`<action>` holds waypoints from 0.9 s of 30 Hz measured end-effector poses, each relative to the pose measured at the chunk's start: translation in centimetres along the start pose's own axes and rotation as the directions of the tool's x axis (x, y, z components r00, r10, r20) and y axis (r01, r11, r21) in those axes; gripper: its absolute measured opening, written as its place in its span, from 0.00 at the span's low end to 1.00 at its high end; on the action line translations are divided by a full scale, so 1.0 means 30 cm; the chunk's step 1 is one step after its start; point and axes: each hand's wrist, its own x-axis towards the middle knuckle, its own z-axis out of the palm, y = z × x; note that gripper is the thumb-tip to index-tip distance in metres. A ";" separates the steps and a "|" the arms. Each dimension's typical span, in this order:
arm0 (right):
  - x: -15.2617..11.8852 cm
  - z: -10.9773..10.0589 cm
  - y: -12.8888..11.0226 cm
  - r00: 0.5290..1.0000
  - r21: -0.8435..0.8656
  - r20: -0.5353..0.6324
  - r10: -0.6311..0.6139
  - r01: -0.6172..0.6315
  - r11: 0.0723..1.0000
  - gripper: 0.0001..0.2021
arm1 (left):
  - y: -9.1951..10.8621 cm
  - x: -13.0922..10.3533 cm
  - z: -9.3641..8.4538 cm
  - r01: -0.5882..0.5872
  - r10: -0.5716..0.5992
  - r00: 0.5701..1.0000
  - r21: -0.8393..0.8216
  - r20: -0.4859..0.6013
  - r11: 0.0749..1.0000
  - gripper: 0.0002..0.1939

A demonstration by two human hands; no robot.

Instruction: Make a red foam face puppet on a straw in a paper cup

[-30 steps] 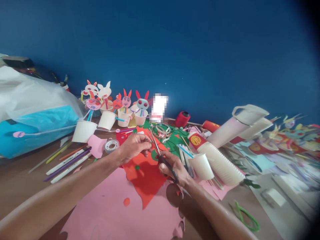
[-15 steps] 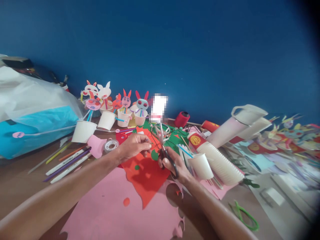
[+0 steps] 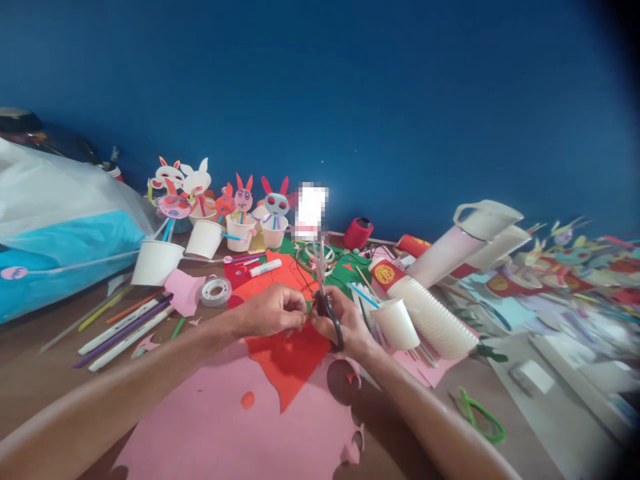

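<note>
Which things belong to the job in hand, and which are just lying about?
In use, apparently: scissors, held in the right hand; orange-red sheet, below the left hand (its contents unclear).

Lying about, seemingly: tape roll, stacked cups, jug, plastic bag.

Lettering and marks: no readable text.
One round gold emblem [image 3: 385,272] on the red cup [image 3: 399,275] ending the stack of cups [image 3: 433,317], four o'clock from centre; details indecipherable.
</note>
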 end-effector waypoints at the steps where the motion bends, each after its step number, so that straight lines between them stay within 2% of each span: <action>1: 0.000 0.001 0.003 1.000 -0.025 -0.003 -0.001 0.001 1.000 0.17 | 0.000 0.002 0.002 0.005 -0.005 1.000 -0.007 0.000 1.000 0.05; 6: 0.007 -0.001 0.021 0.998 -0.052 -0.034 -0.050 0.048 0.998 0.16 | -0.007 0.012 0.008 0.013 -0.013 1.000 -0.043 -0.002 0.999 0.04; 15: 0.007 0.002 0.027 0.998 -0.058 -0.058 -0.033 0.029 0.998 0.17 | -0.021 0.014 0.007 0.005 -0.006 1.000 -0.033 -0.006 0.999 0.05; 23: 0.006 -0.003 0.012 0.973 0.005 -0.225 -0.043 0.045 0.999 0.17 | -0.019 0.020 0.028 0.033 -0.035 0.999 -0.218 -0.007 0.975 0.08; 27: 0.007 0.002 0.007 0.965 0.052 -0.255 -0.056 0.072 0.996 0.18 | -0.036 0.028 0.063 0.038 -0.067 0.994 -0.295 -0.090 0.955 0.10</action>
